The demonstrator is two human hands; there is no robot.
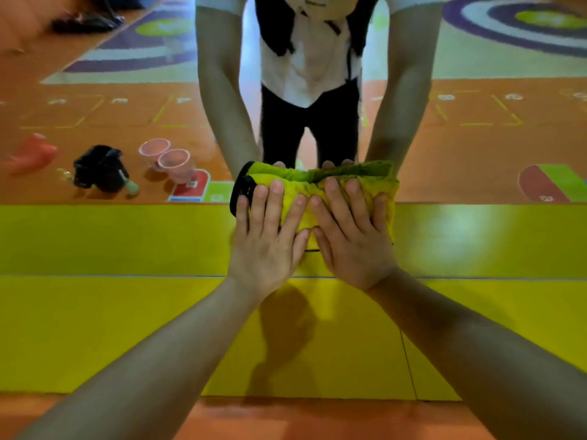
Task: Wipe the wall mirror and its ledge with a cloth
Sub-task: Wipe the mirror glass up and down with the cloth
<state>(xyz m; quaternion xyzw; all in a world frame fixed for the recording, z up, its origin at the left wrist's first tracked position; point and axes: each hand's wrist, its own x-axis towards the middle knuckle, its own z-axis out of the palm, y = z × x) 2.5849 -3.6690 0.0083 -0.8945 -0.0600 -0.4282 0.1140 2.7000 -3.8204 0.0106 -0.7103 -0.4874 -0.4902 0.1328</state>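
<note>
At the lower edge of the wall mirror (476,138), where it meets the yellow ledge (127,239), a folded yellow-green cloth (306,222) is pressed flat. Left hand (270,242) and right hand (352,246) are laid side by side on it, fingers (274,204) straight and slightly spread, nothing pinched. Judged: both palms are used so that pressure is spread and the seam is reached. Pink cups (165,157) are seen reflected in the mirror's left part.
</note>
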